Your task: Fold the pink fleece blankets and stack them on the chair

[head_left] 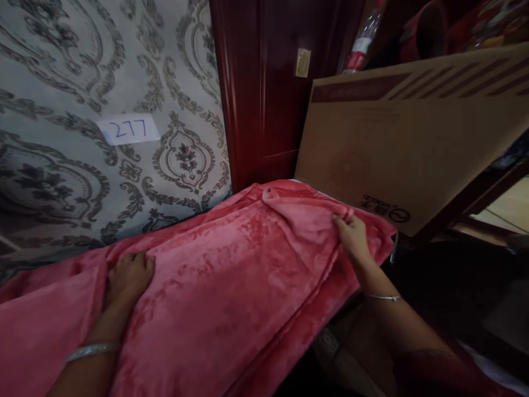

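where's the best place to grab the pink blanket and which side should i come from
Probably the loose, folded-over flap near the far right end of the pink blanket, where the right hand pinches its edge. Come from the near right side: the patterned wall lies behind, while the flap's raised edge looks easy to pinch between thumb and fingers.

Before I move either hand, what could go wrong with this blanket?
The right hand pinches just an edge of the pink plush blanket, so it might slip free. The left hand rests on the blanket, so pulling could wrinkle it. The cardboard box stands close by, so a wide swing might knock it.
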### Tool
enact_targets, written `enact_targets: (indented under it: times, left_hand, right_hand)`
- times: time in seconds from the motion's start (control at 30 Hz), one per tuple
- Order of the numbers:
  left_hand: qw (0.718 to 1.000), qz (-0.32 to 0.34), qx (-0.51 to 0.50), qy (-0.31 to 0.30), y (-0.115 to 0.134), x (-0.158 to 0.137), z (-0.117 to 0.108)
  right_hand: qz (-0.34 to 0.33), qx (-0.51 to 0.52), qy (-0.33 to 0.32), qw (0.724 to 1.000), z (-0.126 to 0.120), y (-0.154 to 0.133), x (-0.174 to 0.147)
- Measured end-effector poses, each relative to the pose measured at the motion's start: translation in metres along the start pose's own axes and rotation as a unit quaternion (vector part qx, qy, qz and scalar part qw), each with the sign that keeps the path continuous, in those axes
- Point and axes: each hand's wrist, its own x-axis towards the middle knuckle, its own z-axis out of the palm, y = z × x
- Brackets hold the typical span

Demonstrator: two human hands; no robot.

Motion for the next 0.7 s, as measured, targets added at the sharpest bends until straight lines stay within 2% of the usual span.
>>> enact_targets:
  times: [0.07,0.17,0.37,0.53,0.7]
  left_hand:
    - [1.000,0.000,-0.001,0.000,-0.002,0.002,0.000]
    - [1.000,-0.002,0.009,-0.006,-0.004,0.005,0.001]
    - [1.000,-0.006,0.024,-0.008,-0.004,0.010,0.002]
    - [0.999,-0.006,0.024,-0.021,-0.005,0.012,0.001]
    - [1.000,-0.004,0.020,-0.008,-0.009,0.016,0.006]
  right_hand:
    - [0.070,0.052,0.028,0.996,-0.020,0.019,0.015]
    - [0.115,0.055,0.020,0.992,-0.035,0.046,0.012]
    - [0.136,0.033,-0.017,0.990,-0.041,0.074,-0.005]
    - [0.130,-0.013,-0.025,0.991,-0.047,0.080,0.004]
    - [0.126,-0.073,-0.015,0.989,-0.053,0.081,0.010]
